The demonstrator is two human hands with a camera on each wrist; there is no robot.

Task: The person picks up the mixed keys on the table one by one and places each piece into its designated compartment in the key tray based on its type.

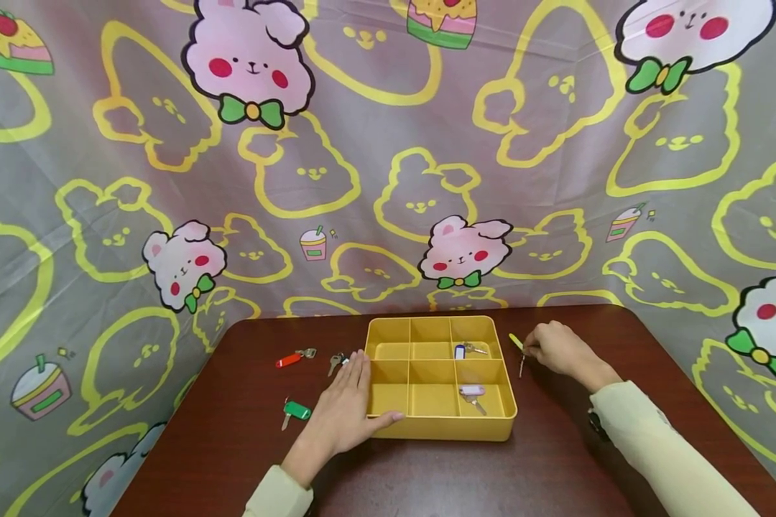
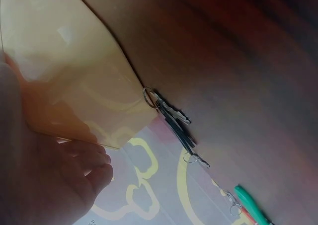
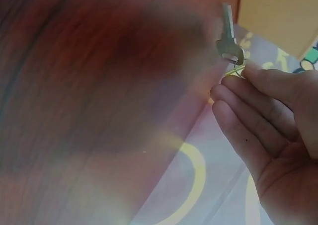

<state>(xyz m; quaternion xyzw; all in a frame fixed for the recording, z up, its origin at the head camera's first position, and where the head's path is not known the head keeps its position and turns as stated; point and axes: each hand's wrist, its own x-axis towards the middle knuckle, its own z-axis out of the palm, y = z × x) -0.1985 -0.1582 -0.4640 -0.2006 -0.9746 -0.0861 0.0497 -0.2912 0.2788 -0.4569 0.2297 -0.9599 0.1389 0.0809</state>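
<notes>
My left hand (image 1: 345, 409) rests along the left side of a yellow compartment box (image 1: 449, 429), its fingers straight and its thumb over the front rim. To the right of the box, my right hand (image 1: 559, 348) pinches a key (image 3: 227, 36) with a yellow tag (image 1: 516, 341) by its ring; the key hangs free of the fingers. Inside the box, a key with a blue tag (image 1: 460, 352) lies in the back right compartment. Another key, with a pale purple tag (image 1: 472, 390), lies in the front right one.
Left of the box are a key with a red tag (image 1: 289, 360), one with a green tag (image 1: 297, 410) and, partly hidden by my left fingers, a further key (image 1: 334, 364) with a dark tag. A patterned cloth (image 1: 362, 179) hangs behind the dark wooden table (image 1: 453, 477).
</notes>
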